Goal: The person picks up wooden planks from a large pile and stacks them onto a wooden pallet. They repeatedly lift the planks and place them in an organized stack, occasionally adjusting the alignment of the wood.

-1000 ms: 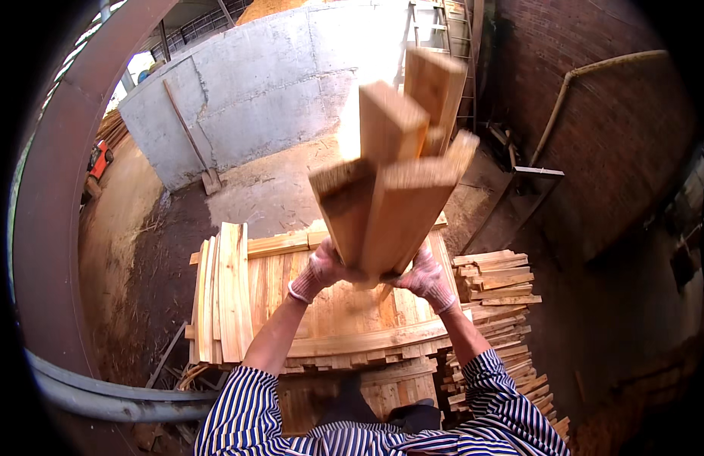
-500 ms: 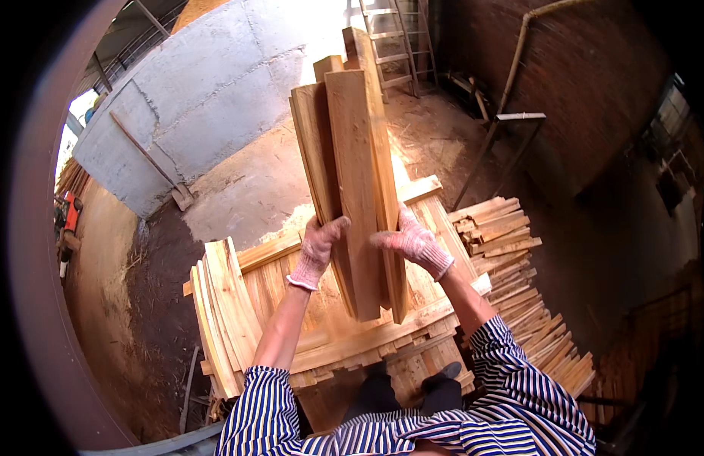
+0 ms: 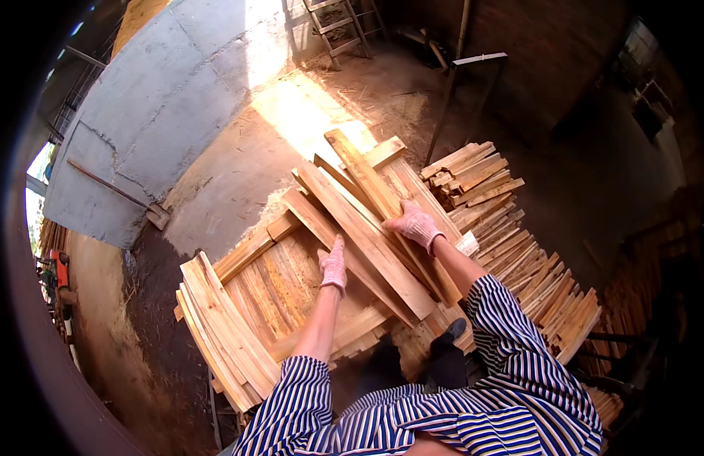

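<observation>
A bundle of several wooden planks (image 3: 367, 239) lies slantwise between my hands, low over a stack of boards (image 3: 270, 280) in front of me. My left hand (image 3: 333, 266), in a pinkish knit glove, grips the bundle's left side with its thumb along a plank; its other fingers are mostly hidden. On the other side, my gloved right hand (image 3: 415, 226) is closed around the rightmost plank (image 3: 361, 171), thumb across its top. The planks are fanned a little apart, their far ends uneven. Whether their undersides rest fully on the stack I cannot tell.
Curved boards (image 3: 224, 323) lie along the stack's left end. A long pile of short wood pieces (image 3: 511, 251) runs along the right. Farther off are a grey concrete wall (image 3: 169, 91), a leaning shovel (image 3: 156, 216), a wooden ladder (image 3: 338, 26) and a stand (image 3: 479, 58).
The bundle has come down from a raised, nearly upright position and now slants over the stack, its planks spread wider. Both hands stay on it. My view has shifted too.
</observation>
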A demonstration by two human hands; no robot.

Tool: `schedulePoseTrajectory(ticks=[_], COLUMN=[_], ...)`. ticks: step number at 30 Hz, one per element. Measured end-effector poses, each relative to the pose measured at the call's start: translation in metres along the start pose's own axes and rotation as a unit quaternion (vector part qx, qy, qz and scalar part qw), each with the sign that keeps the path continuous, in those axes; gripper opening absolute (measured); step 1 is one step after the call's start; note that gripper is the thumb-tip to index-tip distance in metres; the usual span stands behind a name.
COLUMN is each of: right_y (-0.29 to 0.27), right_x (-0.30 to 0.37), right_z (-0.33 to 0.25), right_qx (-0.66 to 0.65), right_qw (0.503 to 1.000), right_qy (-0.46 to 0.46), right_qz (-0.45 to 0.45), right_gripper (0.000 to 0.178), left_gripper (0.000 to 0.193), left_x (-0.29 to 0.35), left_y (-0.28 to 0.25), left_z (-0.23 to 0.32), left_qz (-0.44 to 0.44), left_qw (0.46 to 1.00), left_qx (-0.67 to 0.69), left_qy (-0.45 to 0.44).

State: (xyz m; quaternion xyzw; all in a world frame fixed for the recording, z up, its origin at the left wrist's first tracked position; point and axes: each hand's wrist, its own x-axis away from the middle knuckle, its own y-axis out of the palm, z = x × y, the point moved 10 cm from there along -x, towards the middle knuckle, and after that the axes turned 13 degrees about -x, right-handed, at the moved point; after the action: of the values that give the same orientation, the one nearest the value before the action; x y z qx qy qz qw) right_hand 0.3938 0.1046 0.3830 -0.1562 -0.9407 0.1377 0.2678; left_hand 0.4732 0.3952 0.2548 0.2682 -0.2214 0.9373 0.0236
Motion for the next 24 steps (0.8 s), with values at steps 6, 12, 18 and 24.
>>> schedulePoseTrajectory(ticks=[6,12,18,24], right_y=[-0.103,-0.109,-0.083,-0.149], right_x=[-0.014,-0.027,-0.014,0.044], right_z=[0.072,0.112,0.085,0.128], right_qx=[0.052,0.162,0.114,-0.027], right_qw=[0.991,0.980,0.987,0.999], right_qy=[0.018,-0.028,-0.068,0.012], right_qz=[0.121,0.111,0.088,0.019], right_gripper=[0.087,0.065,0.098,0.086], left_gripper=[0.090,0.099,0.100,0.064], left_x=[0.047,0.066,0.093,0.052], left_y=[0.026,0.094,0.067,0.082], left_z=[0.057,0.090,0.091,0.068], left_qz=[-0.010,0.105,0.096,-0.020], left_qw=[0.994,0.919,0.984,0.979], left_qx=[-0.094,-0.308,-0.072,-0.109], left_qy=[0.052,0.221,0.133,0.173])
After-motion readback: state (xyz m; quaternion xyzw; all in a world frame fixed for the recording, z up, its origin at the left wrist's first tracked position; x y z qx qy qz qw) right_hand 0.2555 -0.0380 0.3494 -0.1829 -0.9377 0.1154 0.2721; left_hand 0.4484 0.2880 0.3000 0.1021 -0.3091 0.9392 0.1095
